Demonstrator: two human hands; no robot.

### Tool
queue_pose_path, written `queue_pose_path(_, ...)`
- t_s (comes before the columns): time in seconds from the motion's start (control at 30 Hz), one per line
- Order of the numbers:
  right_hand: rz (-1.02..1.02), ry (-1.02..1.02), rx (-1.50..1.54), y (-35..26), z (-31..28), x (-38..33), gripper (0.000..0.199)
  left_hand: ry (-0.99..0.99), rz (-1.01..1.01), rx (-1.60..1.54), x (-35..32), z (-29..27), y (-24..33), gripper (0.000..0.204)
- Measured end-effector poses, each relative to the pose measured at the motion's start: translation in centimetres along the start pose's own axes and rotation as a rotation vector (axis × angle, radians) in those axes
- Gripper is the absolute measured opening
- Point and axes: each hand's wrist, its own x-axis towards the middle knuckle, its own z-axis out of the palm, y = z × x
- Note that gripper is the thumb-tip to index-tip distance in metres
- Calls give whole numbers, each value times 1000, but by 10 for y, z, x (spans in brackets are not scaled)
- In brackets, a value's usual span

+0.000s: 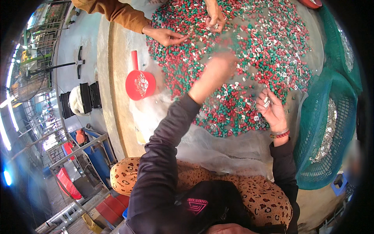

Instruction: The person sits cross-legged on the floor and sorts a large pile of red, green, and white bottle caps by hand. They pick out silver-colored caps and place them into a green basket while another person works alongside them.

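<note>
Head view: red and green beads (pixel 249 58) spread on clear sheet (pixel 218 148)
Left hand (pixel 218 68): blurred over beads — grip unreadable
Right hand (pixel 272 111): clasping small silvery pieces (pixel 266 103) — at pile's edge

Grey concrete floor (pixel 70 43) at left, with a standing fan (pixel 29 84) and daylight.

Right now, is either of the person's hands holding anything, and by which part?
The right hand pinches small silvery metal pieces between its fingertips. The left hand is motion-blurred; cannot tell.

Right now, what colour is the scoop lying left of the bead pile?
Red; the scoop shows clearly in the head view, with small silvery pieces inside.
</note>
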Motion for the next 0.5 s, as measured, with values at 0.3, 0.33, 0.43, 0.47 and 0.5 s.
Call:
queue_pose_path(0.3,18,-24,-179,-11,28,-19,18,68,-327,578,3,41,-121,15)
queue_pose_path(0.33,26,-87,-188,-10,29,-19,18,87,-329,626,4,47,-115,18)
queue_pose_path(0.43,34,-6,-152,-5,24,-20,20,10,-340,722,5,51,-95,18)
queue_pose_path(0.47,27,-15,-112,-3,22,-20,20,67,-370,610,5,51,-86,17)
queue_pose_path(0.5,29,-25,-112,-1,19,-20,19,117,-398,493,3,50,-74,16)
